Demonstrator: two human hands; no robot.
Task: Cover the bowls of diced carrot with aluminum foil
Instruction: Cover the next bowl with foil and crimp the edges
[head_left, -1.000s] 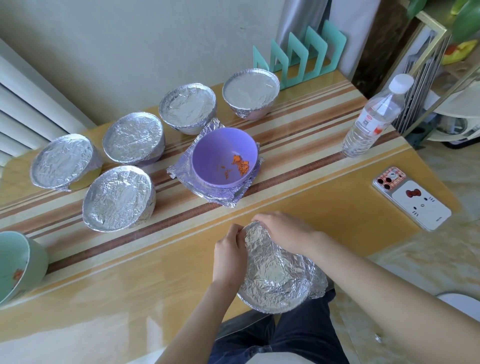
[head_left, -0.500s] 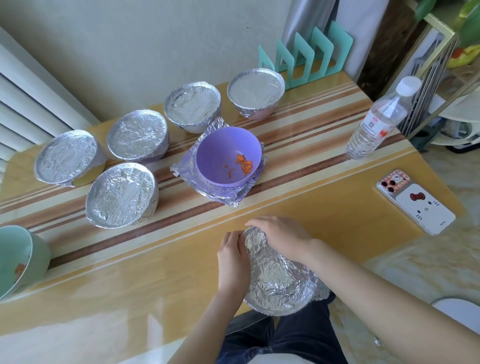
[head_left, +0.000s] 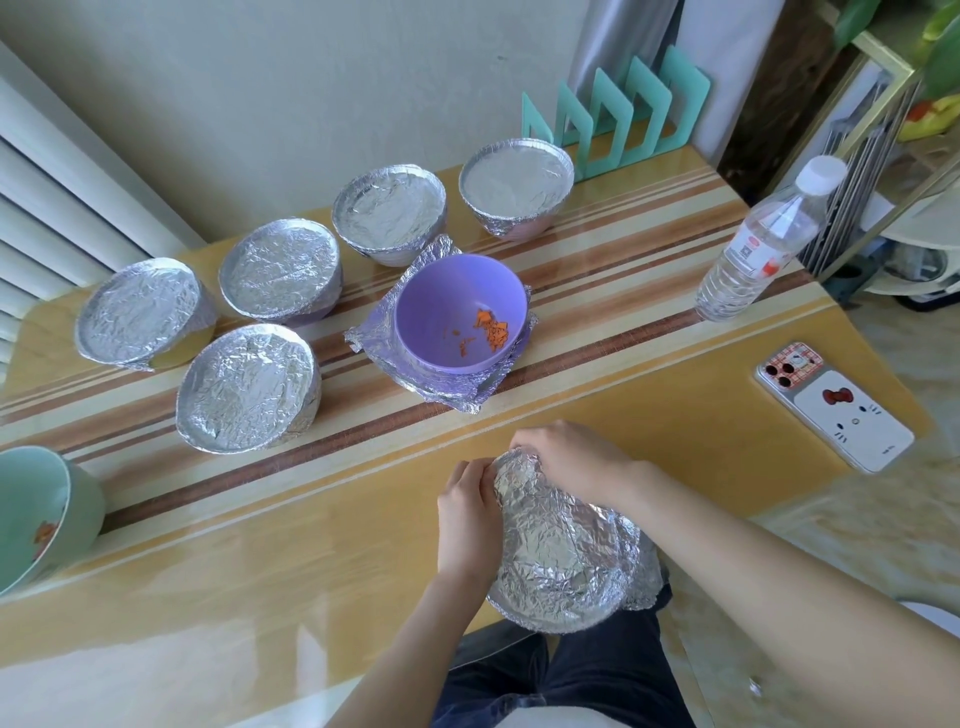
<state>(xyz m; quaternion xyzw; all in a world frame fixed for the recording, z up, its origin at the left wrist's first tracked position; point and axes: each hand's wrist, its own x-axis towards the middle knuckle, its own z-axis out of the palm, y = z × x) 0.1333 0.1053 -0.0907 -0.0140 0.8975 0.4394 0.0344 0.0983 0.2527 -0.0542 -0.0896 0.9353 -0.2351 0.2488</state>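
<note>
At the near edge of the table, a foil-wrapped bowl is held tilted, partly over the person's lap. The left hand grips its left side with fingers curled onto the foil. The right hand lies over the far rim, and its fingers are bent down around the crumpled foil there.

Behind it in the middle of the table, an open purple bowl with some diced carrot stands on a stack of foil sheets. Five covered bowls stand behind and to the left of it. An uncovered green bowl with carrot pieces is at the left edge. On the right side are a water bottle and a phone, lying apart from each other
</note>
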